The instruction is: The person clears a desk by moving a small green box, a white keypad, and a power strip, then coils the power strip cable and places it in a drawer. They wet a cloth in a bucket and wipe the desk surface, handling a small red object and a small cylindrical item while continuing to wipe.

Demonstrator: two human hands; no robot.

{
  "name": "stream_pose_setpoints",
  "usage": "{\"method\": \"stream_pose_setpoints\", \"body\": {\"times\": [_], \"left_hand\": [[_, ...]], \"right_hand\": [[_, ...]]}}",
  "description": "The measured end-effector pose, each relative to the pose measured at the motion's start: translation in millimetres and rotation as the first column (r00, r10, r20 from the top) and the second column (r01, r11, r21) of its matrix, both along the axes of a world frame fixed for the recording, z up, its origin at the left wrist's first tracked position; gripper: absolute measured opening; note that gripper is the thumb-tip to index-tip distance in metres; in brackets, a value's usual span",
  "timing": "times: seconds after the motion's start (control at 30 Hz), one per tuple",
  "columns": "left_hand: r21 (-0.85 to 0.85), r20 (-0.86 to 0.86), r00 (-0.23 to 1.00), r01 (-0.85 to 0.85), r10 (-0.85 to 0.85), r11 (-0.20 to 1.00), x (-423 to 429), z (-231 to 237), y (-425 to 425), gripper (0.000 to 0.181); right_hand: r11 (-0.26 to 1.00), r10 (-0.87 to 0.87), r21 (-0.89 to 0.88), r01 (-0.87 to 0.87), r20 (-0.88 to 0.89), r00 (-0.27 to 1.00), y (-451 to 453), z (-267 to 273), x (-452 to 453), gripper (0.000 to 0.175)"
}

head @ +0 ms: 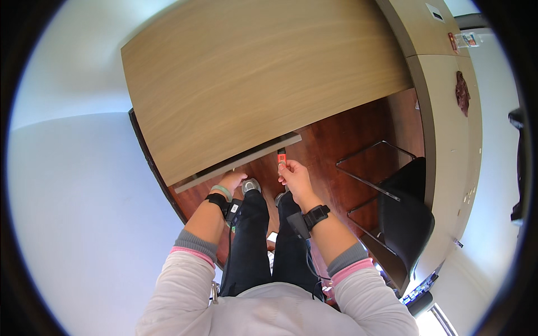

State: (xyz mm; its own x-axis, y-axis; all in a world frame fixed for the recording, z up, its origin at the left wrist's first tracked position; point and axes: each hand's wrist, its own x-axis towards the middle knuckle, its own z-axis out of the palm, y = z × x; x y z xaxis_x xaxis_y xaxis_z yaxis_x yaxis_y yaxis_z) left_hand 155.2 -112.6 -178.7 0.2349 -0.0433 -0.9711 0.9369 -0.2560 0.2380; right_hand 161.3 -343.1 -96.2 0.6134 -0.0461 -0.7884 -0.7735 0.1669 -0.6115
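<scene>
Between the thumb and fingers of my right hand point(296, 176) is a small red object with a black end point(282, 158), shaped like a pocket lighter. It points away from me, just short of the front panel of a drawer point(239, 162). That drawer stands partly pulled out beneath the wooden desktop point(269, 75), with a narrow dark gap behind its front. My left hand point(232, 181) is at the near side of the drawer front, left of my shoe. Its fingers are partly hidden, and I cannot tell whether they touch the panel.
To the right, a black chair with a metal frame point(405, 218) stands on the reddish wood floor point(332, 138). A long side counter point(445, 138) carries a dark crumpled cloth point(462, 93) and a clear packet point(467, 40). A white wall point(84, 176) rises close on my left.
</scene>
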Motion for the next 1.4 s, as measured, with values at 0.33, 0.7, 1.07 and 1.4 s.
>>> {"method": "stream_pose_setpoints", "body": {"times": [0.33,0.7,1.07,1.4], "left_hand": [[-0.082,-0.153,0.988,-0.029,0.016,0.996,-35,-7,-8,0.032],[-0.235,-0.056,0.949,-0.315,0.311,0.92,-31,51,-25,0.067],[-0.444,-0.223,0.7,-0.692,0.678,0.569,-23,91,-20,0.034],[-0.487,-0.305,0.558,-0.788,0.772,0.377,42,70,-22,0.027]], "right_hand": [[0.982,0.164,0.086,-0.169,0.069,0.984,-8,40,-30,0.02],[0.973,0.184,0.115,-0.199,0.123,0.975,36,45,10,0.034],[0.955,0.292,0.046,-0.294,0.044,0.955,-27,57,-46,0.021],[0.999,0.031,-0.038,-0.03,0.019,0.999,-115,84,-89,0.016]]}}
